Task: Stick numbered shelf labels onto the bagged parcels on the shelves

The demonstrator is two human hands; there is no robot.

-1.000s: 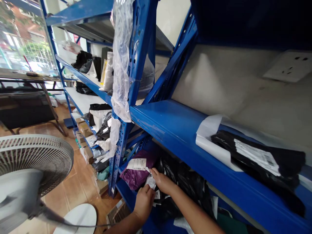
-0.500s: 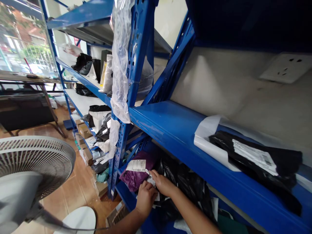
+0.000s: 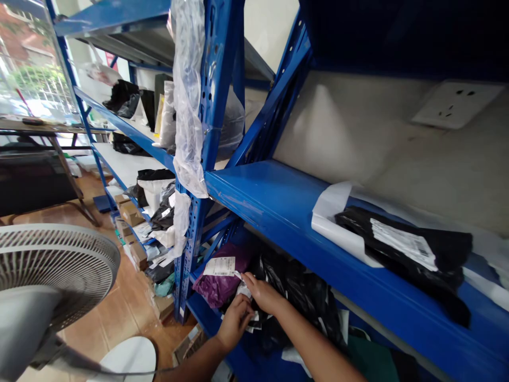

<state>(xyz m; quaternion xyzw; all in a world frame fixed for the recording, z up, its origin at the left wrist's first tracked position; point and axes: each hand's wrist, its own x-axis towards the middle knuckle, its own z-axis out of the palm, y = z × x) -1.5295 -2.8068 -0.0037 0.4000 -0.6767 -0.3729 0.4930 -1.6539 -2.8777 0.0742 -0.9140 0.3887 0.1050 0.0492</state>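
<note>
Low on the blue shelving, both hands meet at a small crumpled white packet. The fingertips of my right hand pinch its upper edge, close to a purple parcel bag. Just below, my left hand has its fingers curled in against the packet's lower part, which they partly hide. A white printed label lies on top of the purple bag. Several black plastic parcels are heaped behind and to the right of my right hand.
Above my forearms runs a blue shelf holding a black parcel on white wrapping. A perforated blue upright stands left of the hands. A grey fan is at lower left; beyond it are shelves with parcels and cardboard boxes.
The view has shifted slightly, so the shelves appear a little further left. My left fingers have opened a little and moved slightly; my right hand keeps its pinch.
</note>
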